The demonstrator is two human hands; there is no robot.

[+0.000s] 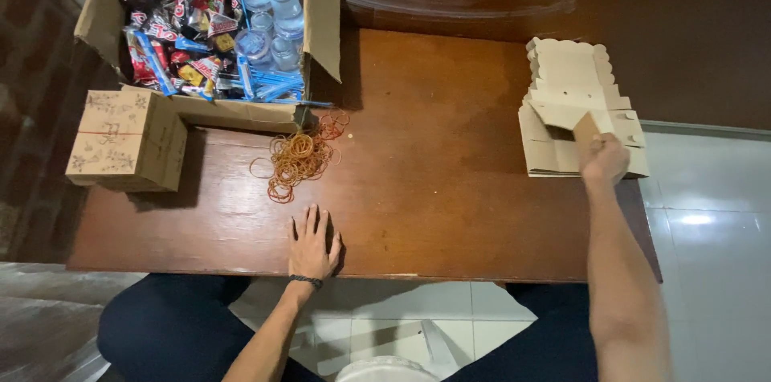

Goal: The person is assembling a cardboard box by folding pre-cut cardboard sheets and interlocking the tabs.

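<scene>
My right hand [604, 159] held a flat cardboard box [586, 126] off the stack [572, 113] at the desk's [450, 149] far right, while my left hand [312, 245] lay flat, fingers spread, near the rubber bands [297, 155].

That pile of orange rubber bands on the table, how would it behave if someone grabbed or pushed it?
The rubber bands look thin and loose, so probably floppy and light. Pushed, the heap would likely spread, since stray bands already lie apart. Unlikely to roll.
</scene>
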